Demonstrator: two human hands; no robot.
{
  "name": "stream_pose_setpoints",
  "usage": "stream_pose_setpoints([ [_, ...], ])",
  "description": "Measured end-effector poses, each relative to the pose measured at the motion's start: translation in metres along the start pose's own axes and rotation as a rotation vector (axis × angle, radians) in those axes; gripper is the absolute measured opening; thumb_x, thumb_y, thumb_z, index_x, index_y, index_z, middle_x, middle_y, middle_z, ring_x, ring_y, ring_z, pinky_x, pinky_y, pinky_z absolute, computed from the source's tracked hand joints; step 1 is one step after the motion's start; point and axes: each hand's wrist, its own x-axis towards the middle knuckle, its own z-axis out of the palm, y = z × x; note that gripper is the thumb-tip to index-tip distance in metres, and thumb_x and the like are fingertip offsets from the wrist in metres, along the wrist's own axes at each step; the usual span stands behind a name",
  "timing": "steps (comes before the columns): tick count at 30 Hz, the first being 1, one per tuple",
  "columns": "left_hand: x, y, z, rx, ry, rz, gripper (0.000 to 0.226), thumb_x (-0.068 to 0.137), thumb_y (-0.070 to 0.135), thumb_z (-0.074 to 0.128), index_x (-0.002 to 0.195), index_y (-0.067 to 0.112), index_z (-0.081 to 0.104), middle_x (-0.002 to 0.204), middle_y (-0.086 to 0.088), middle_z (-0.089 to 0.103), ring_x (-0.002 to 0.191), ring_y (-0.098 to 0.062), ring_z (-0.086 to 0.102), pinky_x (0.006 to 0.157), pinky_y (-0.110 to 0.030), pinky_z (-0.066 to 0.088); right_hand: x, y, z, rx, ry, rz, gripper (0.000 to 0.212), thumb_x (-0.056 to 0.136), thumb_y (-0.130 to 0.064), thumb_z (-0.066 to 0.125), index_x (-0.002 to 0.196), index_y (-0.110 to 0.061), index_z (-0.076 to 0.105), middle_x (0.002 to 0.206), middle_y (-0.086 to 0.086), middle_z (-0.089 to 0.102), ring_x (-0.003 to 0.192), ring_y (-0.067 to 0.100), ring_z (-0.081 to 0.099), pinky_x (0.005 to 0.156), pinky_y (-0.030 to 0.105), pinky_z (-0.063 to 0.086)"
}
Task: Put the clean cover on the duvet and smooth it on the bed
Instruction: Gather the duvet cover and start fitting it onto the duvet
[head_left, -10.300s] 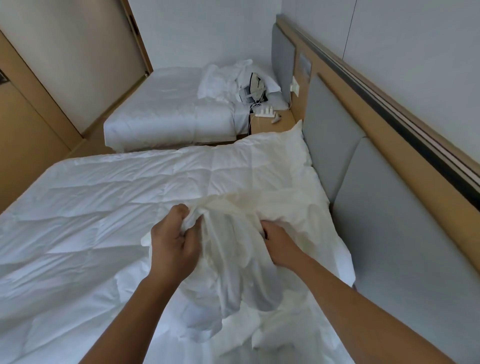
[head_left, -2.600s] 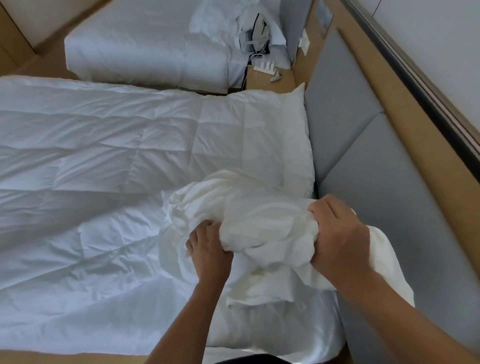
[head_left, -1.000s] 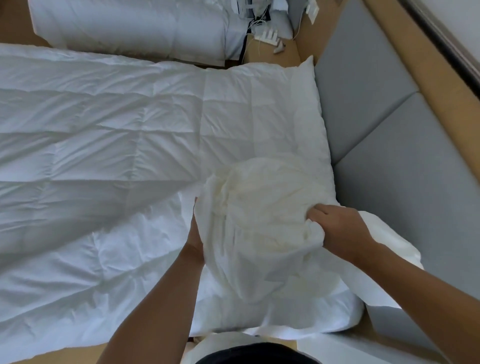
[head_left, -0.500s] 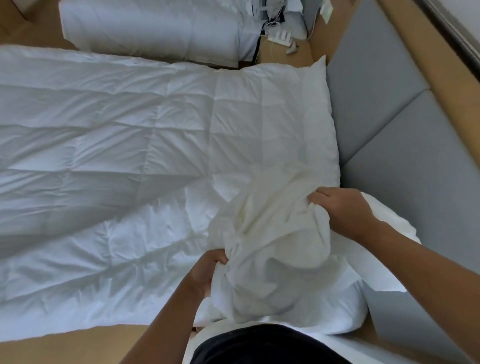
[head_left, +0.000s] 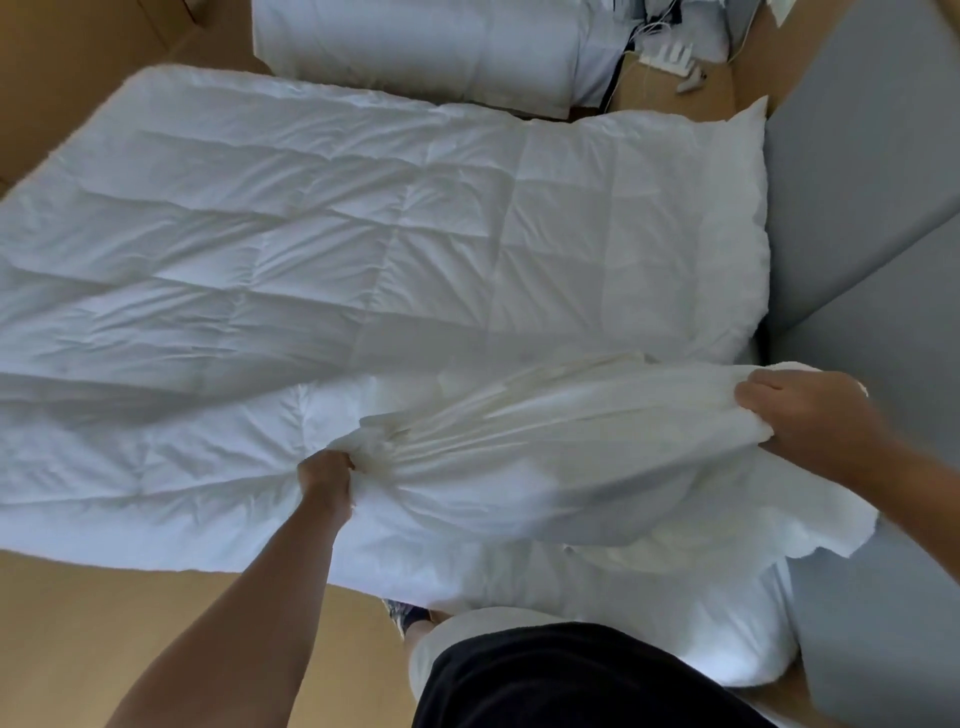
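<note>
a: where is the cover?

b: the crumpled cream-white fabric cover (head_left: 545, 447) is pulled taut between the two hands. it hangs over the near right part of the white quilted duvet (head_left: 311, 249), which lies spread across the bed.

a: and the hands?

b: the left hand (head_left: 326, 480) is a tight fist bunching the cover's left end, low against the duvet. the right hand (head_left: 810, 415) has its fingers curled over the cover's right end, held higher, near the grey padded headboard (head_left: 857, 182).

a: edges?

b: the duvet's right edge lies along the headboard, and its far right corner stands up in a point. its near edge hangs off the side of the bed above the tan wooden floor (head_left: 130, 623). a loose flap of the cover droops below the right hand, over the duvet's near right corner.

a: room to move?

b: there's open floor at the near left, beside the left arm. on the far side only a narrow gap separates the duvet from a second bed in white bedding (head_left: 415, 47). a wooden bedside table (head_left: 670, 104) sits at the far right, with a white power strip (head_left: 670, 54) and cables on it.
</note>
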Motion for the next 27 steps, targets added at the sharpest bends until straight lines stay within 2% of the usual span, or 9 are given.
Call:
stream_pose_setpoints([
  [6,0.018,0.003,-0.024,0.071,0.042,-0.05,0.023,0.085,-0.01,0.042,0.072,0.008,0.048,0.069,-0.006,0.04,0.058,-0.022,0.038,0.052,-0.03,0.031,-0.003,-0.017,-0.001,-0.004,0.014,0.069,0.028,0.075,-0.021,0.041,0.064,-0.005,0.062,0.056,0.008,0.055,0.042,0.03,0.054,0.043,0.024,0.03],
  [9,0.012,0.006,-0.014,0.196,-0.19,-0.067,0.021,0.067,-0.005,0.044,0.082,0.003,0.056,0.074,-0.01,0.045,0.063,-0.023,0.043,0.052,-0.028,0.035,-0.002,-0.028,-0.002,-0.003,0.012,0.098,0.03,0.074,-0.023,0.043,0.061,-0.005,0.062,0.054,0.006,0.054,0.043,0.028,0.056,0.042,0.025,0.032],
  [11,0.01,0.012,-0.006,0.491,-0.459,-0.025,0.049,0.054,0.001,0.044,0.098,0.006,0.063,0.087,-0.013,0.055,0.075,-0.026,0.053,0.063,-0.029,0.041,-0.003,-0.034,-0.005,0.015,-0.004,0.069,0.028,0.074,-0.025,0.046,0.061,-0.006,0.063,0.055,0.005,0.055,0.043,0.028,0.056,0.041,0.026,0.034],
  [14,0.004,0.025,0.023,0.844,-0.574,0.111,0.064,0.063,0.008,0.05,0.123,0.028,0.058,0.107,-0.008,0.062,0.092,-0.023,0.056,0.071,-0.029,0.043,-0.009,-0.051,-0.007,0.027,-0.054,0.018,0.019,0.072,-0.025,0.056,0.063,-0.009,0.062,0.056,0.004,0.053,0.042,0.028,0.052,0.044,0.024,0.028],
  [15,-0.003,0.032,0.035,0.82,-0.577,0.175,0.06,0.065,0.012,0.053,0.122,0.027,0.06,0.11,-0.008,0.063,0.094,-0.023,0.056,0.073,-0.03,0.042,-0.011,-0.057,-0.006,0.031,-0.059,0.01,0.011,0.068,-0.022,0.064,0.066,-0.011,0.061,0.056,0.004,0.053,0.042,0.028,0.051,0.047,0.023,0.026],
  [17,-0.006,0.044,0.061,0.641,-0.598,0.206,0.041,0.072,0.022,0.058,0.111,0.017,0.068,0.114,-0.009,0.066,0.102,-0.028,0.058,0.079,-0.031,0.042,-0.02,-0.067,-0.001,0.061,-0.085,0.025,0.03,0.055,-0.015,0.077,0.075,-0.017,0.054,0.057,0.003,0.052,0.042,0.026,0.049,0.049,0.022,0.024],
  [21,-0.012,0.061,0.104,0.566,-0.926,-0.134,0.068,0.093,0.058,0.045,0.118,0.0,0.07,0.1,-0.016,0.07,0.082,-0.031,0.064,0.069,-0.032,0.048,-0.034,-0.078,0.001,0.064,-0.101,0.1,0.035,0.044,-0.007,0.088,0.061,-0.01,0.058,0.056,0.003,0.049,0.041,0.026,0.046,0.04,0.025,0.029],
  [25,-0.028,0.043,0.146,1.191,-0.918,0.258,0.022,0.093,0.023,0.057,0.096,0.017,0.078,0.092,-0.001,0.07,0.087,-0.021,0.064,0.079,-0.035,0.052,-0.042,-0.085,0.003,0.085,-0.092,0.124,0.027,0.054,-0.009,0.079,0.067,-0.014,0.055,0.057,0.002,0.048,0.043,0.026,0.046,0.038,0.027,0.033],
  [27,-0.039,0.033,0.16,1.245,-0.972,0.333,0.02,0.084,0.014,0.058,0.086,0.02,0.077,0.09,0.001,0.072,0.092,-0.021,0.065,0.089,-0.039,0.054,-0.043,-0.089,0.006,0.084,-0.084,0.14,0.022,0.061,-0.014,0.072,0.071,-0.017,0.052,0.057,0.002,0.049,0.043,0.027,0.046,0.038,0.028,0.033],
])
